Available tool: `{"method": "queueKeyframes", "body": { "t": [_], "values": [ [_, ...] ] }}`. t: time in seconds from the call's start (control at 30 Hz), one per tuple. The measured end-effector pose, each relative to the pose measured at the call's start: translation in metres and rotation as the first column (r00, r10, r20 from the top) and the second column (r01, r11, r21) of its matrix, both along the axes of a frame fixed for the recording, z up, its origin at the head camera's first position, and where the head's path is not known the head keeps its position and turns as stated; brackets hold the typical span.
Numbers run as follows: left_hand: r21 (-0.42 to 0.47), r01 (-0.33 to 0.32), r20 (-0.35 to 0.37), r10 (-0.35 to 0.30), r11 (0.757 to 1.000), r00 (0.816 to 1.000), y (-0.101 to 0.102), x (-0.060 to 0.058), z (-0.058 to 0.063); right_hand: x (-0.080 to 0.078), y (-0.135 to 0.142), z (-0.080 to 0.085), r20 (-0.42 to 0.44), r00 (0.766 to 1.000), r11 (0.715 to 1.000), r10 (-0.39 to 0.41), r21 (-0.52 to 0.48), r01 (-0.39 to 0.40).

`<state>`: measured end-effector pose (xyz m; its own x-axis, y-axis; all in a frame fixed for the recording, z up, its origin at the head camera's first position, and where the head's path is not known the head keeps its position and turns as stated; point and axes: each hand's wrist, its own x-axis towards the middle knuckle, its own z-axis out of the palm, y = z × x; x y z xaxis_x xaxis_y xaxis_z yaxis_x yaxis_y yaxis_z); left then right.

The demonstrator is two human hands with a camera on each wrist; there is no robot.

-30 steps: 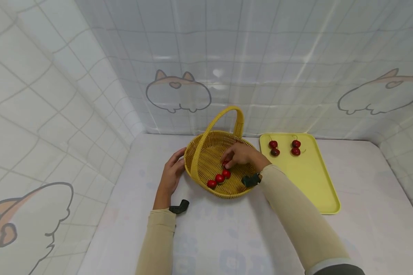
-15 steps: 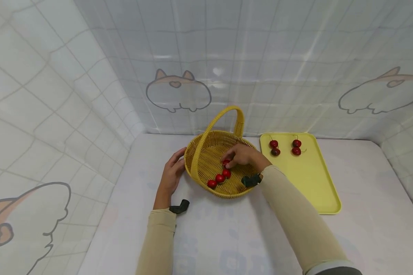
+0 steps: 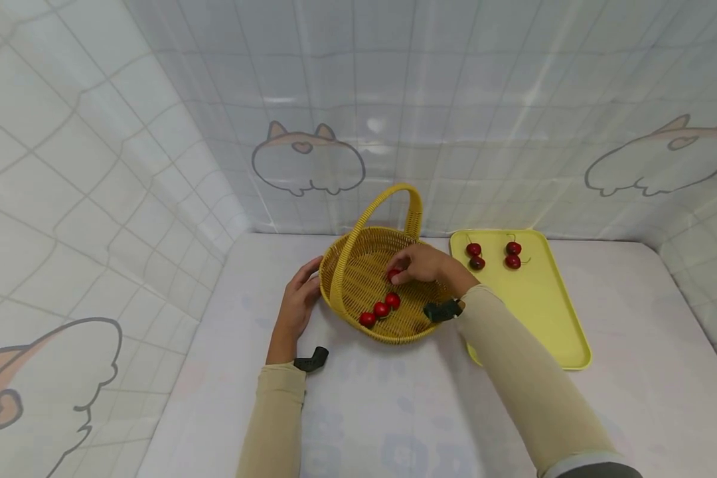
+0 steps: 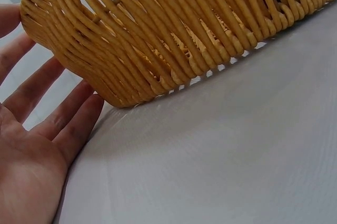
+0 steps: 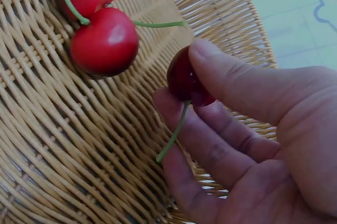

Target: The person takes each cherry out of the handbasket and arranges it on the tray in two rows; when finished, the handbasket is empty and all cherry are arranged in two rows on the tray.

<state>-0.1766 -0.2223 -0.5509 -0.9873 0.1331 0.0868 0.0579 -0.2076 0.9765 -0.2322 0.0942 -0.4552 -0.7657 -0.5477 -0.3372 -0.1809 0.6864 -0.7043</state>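
Note:
Inside the yellow wicker basket (image 3: pixel 358 275), my right hand (image 3: pixel 421 263) pinches a dark red cherry (image 5: pixel 185 76) between thumb and fingers. Its green stem hangs down past the fingers in the right wrist view. A row of red cherries (image 3: pixel 381 310) lies on the basket floor just nearer than that hand; two of them (image 5: pixel 104 41) show at the upper left of the right wrist view. My left hand (image 3: pixel 299 302) touches the basket's left side from outside. In the left wrist view its fingers (image 4: pixel 71 110) lie spread and fairly straight along the woven wall.
A yellow tray (image 3: pixel 544 318) stands right of the basket, partly behind the right forearm. Several dark cherries (image 3: pixel 513 255) sit in pairs at its far end. The basket's tall handle (image 3: pixel 358 242) arches over its left part. A tiled, printed wall covering rises behind the white table (image 3: pixel 370 405).
My right hand has lifted slightly away from the row with one cherry, leaving a gap to the cherries below. The left hand and the basket have stayed in place.

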Motion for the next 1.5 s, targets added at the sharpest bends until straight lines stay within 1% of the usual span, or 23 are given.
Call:
{"method": "queueKeyframes", "body": {
  "t": [0.2, 0.5, 0.7, 0.8, 0.9, 1.07, 1.2, 1.3, 1.4, 1.5],
  "values": [
    [0.0, -0.001, 0.003, 0.001, 1.0, 1.0, 0.001, 0.001, 0.002, 0.005, 0.003, 0.014, -0.005, 0.999, 0.996, -0.044, -0.078, 0.043],
    [0.002, -0.001, 0.012, 0.001, 1.0, 1.0, 0.001, 0.002, 0.004, 0.011, 0.018, 0.026, -0.011, 0.999, 0.989, -0.042, -0.142, 0.04],
    [0.013, 0.006, -0.002, -0.006, 1.0, 1.0, 0.001, 0.0, 0.006, 0.016, 0.031, 0.03, -0.021, 0.997, 0.981, -0.073, -0.182, 0.068],
    [0.01, 0.011, -0.005, -0.011, 1.0, 1.0, 0.001, -0.001, 0.006, 0.019, 0.035, 0.033, 0.034, 0.995, 0.962, -0.094, -0.253, 0.099],
    [0.003, 0.011, -0.005, -0.01, 1.0, 1.0, 0.001, 0.0, 0.005, 0.022, 0.039, 0.036, 0.055, 0.992, 0.946, -0.115, -0.3, 0.126],
    [-0.014, 0.008, -0.014, -0.009, 1.0, 1.0, 0.002, 0.001, 0.006, 0.024, 0.048, 0.038, 0.033, 0.984, 0.932, -0.175, -0.316, 0.176],
    [-0.001, 0.008, -0.016, -0.008, 1.0, 1.0, 0.002, 0.0, 0.006, 0.027, 0.053, 0.039, 0.063, 0.972, 0.902, -0.226, -0.363, 0.234],
    [0.007, 0.006, -0.003, -0.006, 1.0, 1.0, 0.002, 0.001, 0.004, 0.03, 0.058, 0.036, 0.079, 0.962, 0.882, -0.262, -0.385, 0.272],
    [0.01, 0.005, 0.005, -0.005, 1.0, 1.0, 0.002, 0.001, 0.004, 0.031, 0.063, 0.034, 0.085, 0.956, 0.87, -0.279, -0.399, 0.29],
    [0.007, 0.005, -0.001, -0.005, 1.0, 1.0, 0.002, 0.0, 0.004, 0.033, 0.068, 0.032, 0.097, 0.949, 0.85, -0.299, -0.426, 0.311]
  ]
}}
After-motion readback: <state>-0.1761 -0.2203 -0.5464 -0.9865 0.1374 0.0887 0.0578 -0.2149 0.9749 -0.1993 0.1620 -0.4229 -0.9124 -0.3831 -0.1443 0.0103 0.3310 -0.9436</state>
